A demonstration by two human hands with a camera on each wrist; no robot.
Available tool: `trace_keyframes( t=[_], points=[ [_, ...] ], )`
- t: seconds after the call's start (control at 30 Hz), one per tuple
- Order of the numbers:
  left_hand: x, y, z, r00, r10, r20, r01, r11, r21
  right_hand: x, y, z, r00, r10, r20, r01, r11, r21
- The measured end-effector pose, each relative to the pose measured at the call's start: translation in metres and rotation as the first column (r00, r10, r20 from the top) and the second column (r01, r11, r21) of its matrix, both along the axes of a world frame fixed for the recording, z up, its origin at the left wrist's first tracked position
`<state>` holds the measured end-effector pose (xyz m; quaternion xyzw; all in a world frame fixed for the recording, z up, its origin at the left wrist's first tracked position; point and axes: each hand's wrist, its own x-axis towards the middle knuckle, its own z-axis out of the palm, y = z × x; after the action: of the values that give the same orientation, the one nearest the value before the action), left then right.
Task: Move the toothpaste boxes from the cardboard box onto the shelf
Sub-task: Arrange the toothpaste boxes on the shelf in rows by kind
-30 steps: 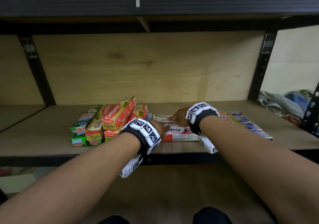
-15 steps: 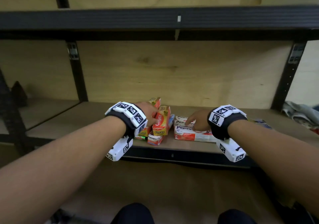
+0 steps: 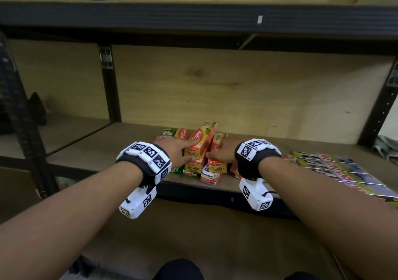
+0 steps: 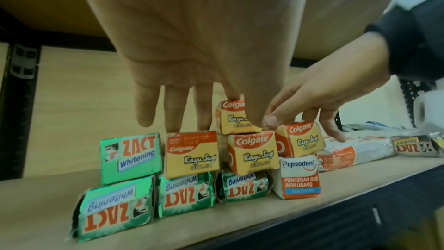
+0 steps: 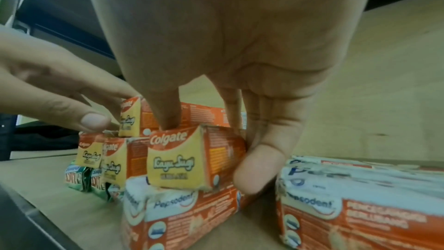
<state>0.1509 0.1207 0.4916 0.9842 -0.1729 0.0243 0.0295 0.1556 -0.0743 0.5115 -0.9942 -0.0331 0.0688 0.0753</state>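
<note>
I have both hands on a stack of toothpaste boxes (image 4: 192,161) sitting near the front edge of the shelf (image 3: 247,185); the cardboard box they come from is not in view. My right hand (image 5: 216,64) grips the right-hand Colgate carton (image 5: 187,161), thumb on one long side and fingers on the other, and that carton rests on a Pepsodent box (image 5: 182,214). My left hand (image 4: 192,45) is spread with straight fingers, its tips touching the top Colgate carton (image 4: 236,119) and the row under it, steadying and holding nothing. I judge these cartons light and thin-walled: stiff along their length but easy to dent on the broad faces, and several end flaps, like those on the green Zact boxes (image 4: 115,204), already look creased. The printed card looks smooth, so a carton could slide off its neighbour. I would take each 1 across its 2 long sides near the middle, squeezing lightly, and avoid the end flaps. The stack is uneven, 3 layers high, so a nudge could topple the top carton.
</note>
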Motion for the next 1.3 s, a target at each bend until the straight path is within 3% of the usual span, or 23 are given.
trace_keyframes(
  t=[0.17, 0.37, 0.5, 0.6, 0.73, 0.93, 1.07, 1.17, 1.3],
  points=[
    [0.002, 0.003, 0.003, 1.000, -0.023, 0.012, 0.023, 1.000, 0.003, 0.000, 0.006, -0.001, 0.996, -0.069, -0.050, 0.078, 0.976, 0.205],
    [-0.004, 0.004, -0.001, 1.000, -0.028, -0.004, 0.028, 0.999, 0.026, -0.002, -0.003, -0.006, 0.969, -0.138, -0.206, 0.228, 0.823, 0.521],
    [-0.015, 0.009, -0.006, 0.997, 0.078, 0.013, -0.079, 0.996, 0.036, -0.010, -0.015, 0.001, 0.952, -0.134, -0.274, 0.286, 0.707, 0.647],
    [-0.009, 0.027, -0.016, 0.989, 0.146, 0.023, -0.146, 0.989, 0.024, -0.011, -0.022, 0.009, 0.972, -0.110, -0.206, 0.220, 0.725, 0.653],
    [0.001, 0.051, -0.027, 0.977, 0.212, -0.015, -0.210, 0.975, 0.066, -0.013, -0.023, 0.025, 0.975, -0.115, -0.189, 0.220, 0.589, 0.778],
    [0.013, 0.065, -0.033, 0.972, 0.235, -0.009, -0.235, 0.972, -0.009, -0.001, 0.003, 0.045, 0.981, -0.170, -0.095, 0.159, 0.422, 0.892],
    [0.012, 0.070, -0.035, 0.963, 0.261, -0.062, -0.266, 0.958, -0.103, 0.006, 0.033, 0.063, 0.995, -0.077, -0.067, 0.098, 0.529, 0.843],
    [0.012, 0.077, -0.040, 0.966, 0.245, -0.082, -0.256, 0.948, -0.187, 0.009, 0.055, 0.073, 0.990, -0.044, -0.134, 0.135, 0.568, 0.812],
    [0.011, 0.082, -0.040, 0.967, 0.240, -0.087, -0.254, 0.937, -0.240, 0.021, 0.076, 0.068, 0.998, -0.061, -0.032, 0.068, 0.777, 0.626]
  ],
)
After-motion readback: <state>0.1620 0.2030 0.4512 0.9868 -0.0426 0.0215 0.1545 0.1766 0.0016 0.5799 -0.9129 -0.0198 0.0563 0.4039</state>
